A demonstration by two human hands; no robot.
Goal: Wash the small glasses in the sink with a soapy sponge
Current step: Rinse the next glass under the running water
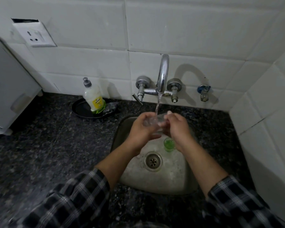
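Both hands are gripping a clear small glass (152,123) mid-frame under water running from the tap (162,74), left hand (142,129) curling round its side, right hand (176,127) pinching its other side, while a green glass (169,144) is standing upright in the sink (163,176) just below the right wrist.

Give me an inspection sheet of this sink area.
Surface: dark speckled counter with a steel sink set in it.
Job's things: clear glass under the running tap; green glass upright in the sink near the drain; no sponge plainly seen.
Clutter: dish soap bottle on a black plate, dark pad beside it.
Hands: left hand and right hand both hold the clear glass.
Cables: nothing seen.
Surroundings: white tiled wall, wall socket, white appliance at left.
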